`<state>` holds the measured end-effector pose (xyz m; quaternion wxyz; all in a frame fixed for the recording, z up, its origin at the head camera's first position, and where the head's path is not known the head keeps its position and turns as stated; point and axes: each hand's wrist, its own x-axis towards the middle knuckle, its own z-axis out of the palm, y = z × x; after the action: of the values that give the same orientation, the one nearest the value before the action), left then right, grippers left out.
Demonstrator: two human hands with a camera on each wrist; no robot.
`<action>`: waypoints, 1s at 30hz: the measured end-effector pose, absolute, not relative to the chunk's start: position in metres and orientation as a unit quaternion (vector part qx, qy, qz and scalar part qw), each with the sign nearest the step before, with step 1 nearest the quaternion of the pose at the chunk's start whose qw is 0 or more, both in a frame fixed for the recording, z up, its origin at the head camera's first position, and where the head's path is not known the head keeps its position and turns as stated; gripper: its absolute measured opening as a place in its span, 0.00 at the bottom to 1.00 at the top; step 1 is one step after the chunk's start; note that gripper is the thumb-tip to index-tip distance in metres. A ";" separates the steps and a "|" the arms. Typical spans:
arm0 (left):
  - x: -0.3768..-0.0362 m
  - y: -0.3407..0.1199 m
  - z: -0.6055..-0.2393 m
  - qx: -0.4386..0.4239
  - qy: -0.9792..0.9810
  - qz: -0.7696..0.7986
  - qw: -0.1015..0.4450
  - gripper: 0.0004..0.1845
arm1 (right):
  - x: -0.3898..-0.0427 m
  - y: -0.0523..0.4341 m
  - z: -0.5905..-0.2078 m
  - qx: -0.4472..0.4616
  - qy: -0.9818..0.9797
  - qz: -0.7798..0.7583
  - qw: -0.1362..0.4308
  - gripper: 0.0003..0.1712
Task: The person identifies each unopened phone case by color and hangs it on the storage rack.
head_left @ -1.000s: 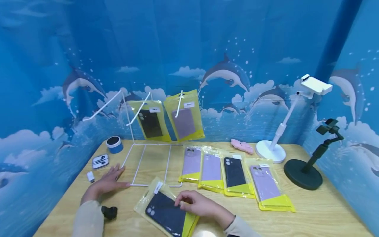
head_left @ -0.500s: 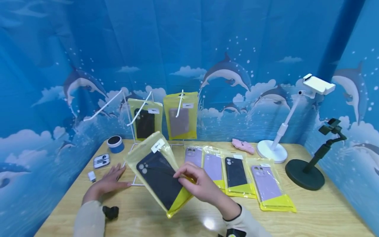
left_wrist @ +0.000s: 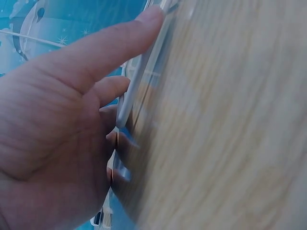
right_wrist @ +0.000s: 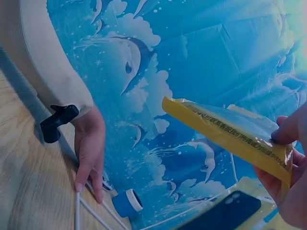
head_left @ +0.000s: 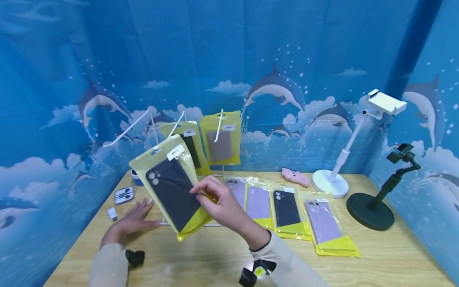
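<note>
My right hand [head_left: 224, 207] pinches a yellow packet with a dark phone case [head_left: 172, 191] at its right edge, grip tight on it, packet raised off the bench [head_left: 376, 263] and tilted, top corner leaning left and far. In the right wrist view the packet's yellow bottom edge [right_wrist: 225, 132] shows with my fingertips [right_wrist: 288, 129] on it.

My left hand [head_left: 130, 221] lies flat on the bench at near left, fingers straight, grip loose and holding nothing, fingertips touching the base wire of the white wire rack [head_left: 157, 131]. The left wrist view shows the fingers [left_wrist: 105, 57] along that wire [left_wrist: 129, 96].

Two yellow packets hang on the rack's hooks: a dark case [head_left: 190, 147] and a greyish case [head_left: 220, 139], just behind the one I hold.

Four more packets lie in a row on the bench right of my right hand: two lilac [head_left: 256, 201], one black [head_left: 287, 209], one lilac [head_left: 328, 223].

Far right: a white phone stand [head_left: 344, 159] and a black phone stand [head_left: 376, 199], a pink item [head_left: 294, 176] between the row and the white stand. Far left: an earphone box [head_left: 123, 195], a small white adapter [head_left: 112, 214], a blue roll [head_left: 134, 175] partly hidden by the packet.
</note>
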<state>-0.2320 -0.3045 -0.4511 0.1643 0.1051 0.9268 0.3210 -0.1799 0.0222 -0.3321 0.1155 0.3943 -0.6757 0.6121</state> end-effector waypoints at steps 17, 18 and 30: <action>-0.230 -0.304 -0.446 0.079 0.928 0.317 0.180 0.52 | -0.232 0.001 -0.333 0.270 -0.724 0.626 0.105 0.09; -0.230 -0.304 -0.446 0.078 0.928 0.317 0.181 0.52 | -0.237 -0.002 -0.334 0.259 -0.728 0.625 0.107 0.09; -0.229 -0.300 -0.445 0.087 0.932 0.306 0.172 0.52 | -0.272 -0.009 -0.350 0.197 -0.739 0.632 0.120 0.10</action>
<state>-0.2285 -0.3003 -0.4451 0.1721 0.0866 0.9325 0.3056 -0.2722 -0.0088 -0.3497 0.1200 0.1974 -0.7393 0.6325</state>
